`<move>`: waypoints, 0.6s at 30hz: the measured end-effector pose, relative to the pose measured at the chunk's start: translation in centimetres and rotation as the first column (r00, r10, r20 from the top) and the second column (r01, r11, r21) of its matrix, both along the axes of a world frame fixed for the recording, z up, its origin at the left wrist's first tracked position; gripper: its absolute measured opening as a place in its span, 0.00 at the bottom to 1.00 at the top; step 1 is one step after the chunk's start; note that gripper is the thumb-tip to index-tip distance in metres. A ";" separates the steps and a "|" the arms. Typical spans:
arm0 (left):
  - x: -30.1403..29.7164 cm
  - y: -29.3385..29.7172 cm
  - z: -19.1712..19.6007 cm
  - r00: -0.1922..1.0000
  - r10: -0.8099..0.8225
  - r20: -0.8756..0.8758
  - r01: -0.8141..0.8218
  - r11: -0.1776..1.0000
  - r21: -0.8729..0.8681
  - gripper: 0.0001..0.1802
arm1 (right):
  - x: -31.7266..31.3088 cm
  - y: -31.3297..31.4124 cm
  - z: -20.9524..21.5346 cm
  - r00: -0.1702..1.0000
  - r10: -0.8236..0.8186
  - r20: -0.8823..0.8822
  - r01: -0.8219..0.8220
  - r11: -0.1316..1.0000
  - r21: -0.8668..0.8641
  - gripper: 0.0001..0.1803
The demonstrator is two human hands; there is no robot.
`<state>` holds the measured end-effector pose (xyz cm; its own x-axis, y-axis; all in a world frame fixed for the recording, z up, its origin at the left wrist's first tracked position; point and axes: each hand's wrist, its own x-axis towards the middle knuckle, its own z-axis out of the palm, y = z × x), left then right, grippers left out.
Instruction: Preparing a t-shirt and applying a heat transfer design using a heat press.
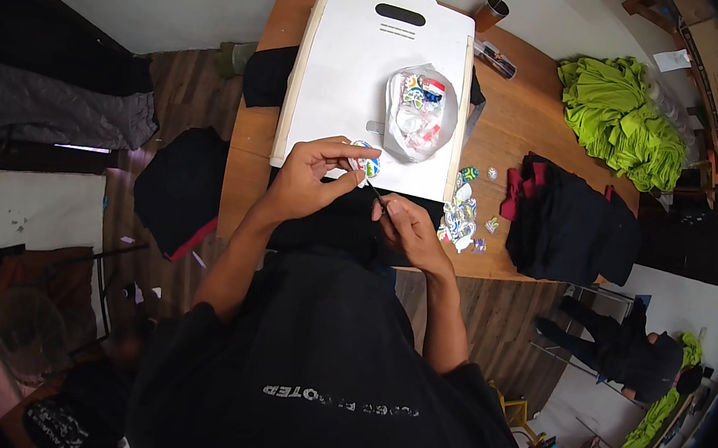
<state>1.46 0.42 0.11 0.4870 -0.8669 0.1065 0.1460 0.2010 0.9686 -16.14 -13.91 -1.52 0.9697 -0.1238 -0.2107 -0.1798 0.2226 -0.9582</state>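
Black, matte cloth [177,190] slumps left of the wooden counter [248,145]. The left hand [306,181] pinches a round, multicoloured patch [371,169] between its fingers, at the near edge of a smooth white board [332,70]. On it stands a crinkled plastic bag [447,128]. The right hand [415,235] has its fingers gripping a slim dark tool [372,190]. Rightward lie printed scraps [463,215], folded black garments [558,229] and, farther, rumpled lime fabric [623,121].
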 end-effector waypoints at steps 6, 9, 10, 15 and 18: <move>0.2 0.0 0.4 0.999 -0.040 -0.011 0.040 0.999 0.013 0.19 | 0.0 -0.3 0.1 1.000 0.016 0.003 -0.016 0.999 -0.036 0.22; 0.3 -0.1 0.2 0.998 -0.056 -0.007 0.056 0.998 0.021 0.19 | -0.1 -0.4 0.2 1.000 0.023 -0.002 -0.023 0.998 -0.056 0.22; 0.4 0.0 0.1 0.998 -0.066 -0.007 0.066 0.998 0.020 0.19 | -0.1 -0.4 0.2 1.000 0.028 -0.006 -0.029 0.997 -0.070 0.22; 0.9 0.2 0.2 0.994 -0.111 0.011 0.110 0.992 0.065 0.19 | 0.0 -1.0 0.6 0.998 0.057 -0.023 -0.059 0.993 -0.102 0.21; 1.3 0.3 0.3 0.989 -0.149 0.014 0.147 0.985 0.087 0.19 | 0.1 -1.4 0.5 0.996 0.079 -0.028 -0.082 0.988 -0.127 0.22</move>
